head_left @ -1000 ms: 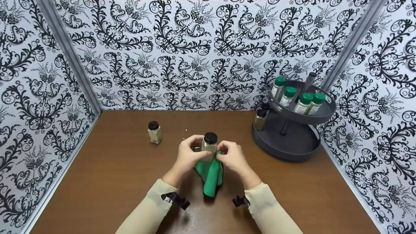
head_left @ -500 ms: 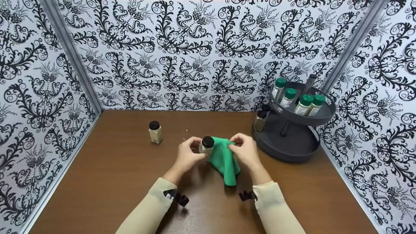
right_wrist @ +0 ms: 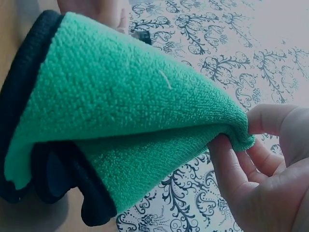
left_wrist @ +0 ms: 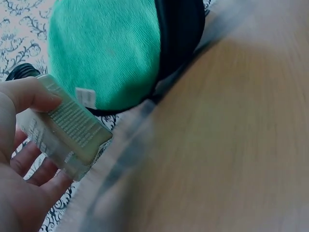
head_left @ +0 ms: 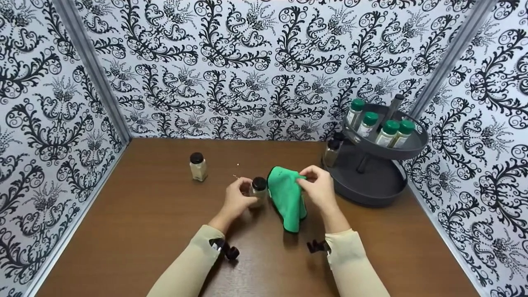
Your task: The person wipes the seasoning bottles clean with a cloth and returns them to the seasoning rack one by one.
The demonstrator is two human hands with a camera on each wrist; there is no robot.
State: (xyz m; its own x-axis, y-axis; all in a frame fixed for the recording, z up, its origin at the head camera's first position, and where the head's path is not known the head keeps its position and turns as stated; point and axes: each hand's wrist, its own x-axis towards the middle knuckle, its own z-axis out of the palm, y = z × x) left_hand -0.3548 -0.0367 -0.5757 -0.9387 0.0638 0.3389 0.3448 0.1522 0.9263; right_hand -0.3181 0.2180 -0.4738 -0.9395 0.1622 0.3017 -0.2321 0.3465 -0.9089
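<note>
Head view: left hand (head_left: 238, 198) grips a black-lidded jar (head_left: 258, 193), thumb on the near side, upright or nearly so, mid-table (head_left: 144, 231); can't tell here if its base touches wood. Right hand (head_left: 321, 185) pinches a green cloth (head_left: 285, 196), which hangs just right of the jar. Only this view gives the layout: second black-lidded jar (head_left: 199, 168) standing to the left, tiny pale specks (head_left: 238, 164) beyond the left hand, two-tier dark stand (head_left: 367, 197) at right with four green-capped jars (head_left: 369, 119) up top and dark-lidded jars (head_left: 331, 154) at the lower tier's left.

Left wrist: gripped jar tilted in frame, fine print on its side, too small to read. Thumb pressed across it, fingers behind. Shows the cloth's dark edging and a small white tag (left_wrist: 86, 97).

Right wrist: cloth corner caught between thumb and fingers; fuzzy pile, folds, and a pale thread (right_wrist: 165, 79) show up close. Cloth mostly hides the gripped jar.
</note>
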